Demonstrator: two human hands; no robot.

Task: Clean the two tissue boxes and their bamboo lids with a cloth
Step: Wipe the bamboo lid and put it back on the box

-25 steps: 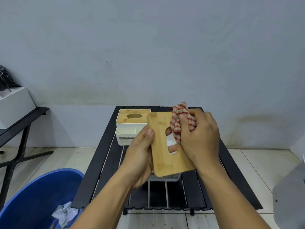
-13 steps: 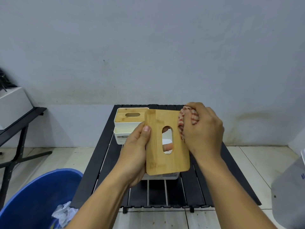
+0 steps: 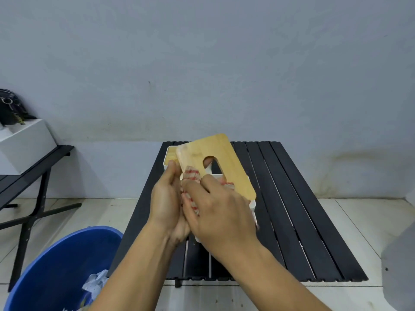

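Observation:
My left hand [image 3: 167, 203] grips a bamboo lid [image 3: 226, 162] with an oval slot by its lower left edge, tilted above the black slatted table [image 3: 292, 209]. My right hand [image 3: 220, 212] holds a bunched red-and-white striped cloth [image 3: 190, 176] against the lid's lower part. Under the lid and my hands is an open white tissue box [image 3: 252, 204], mostly hidden. Behind the lid at the table's far left, a corner of the second white box with its bamboo lid [image 3: 170, 153] shows.
A blue bucket [image 3: 56, 265] with crumpled paper stands on the tiled floor at the lower left. A black bench [image 3: 33, 167] carrying a white box and a dark bag is at the left. A grey object [image 3: 399, 265] fills the right edge.
My right hand has slid the cloth from the lid's upper right edge down to its lower left part. The lid has tilted, its top leaning right, and the view has shifted.

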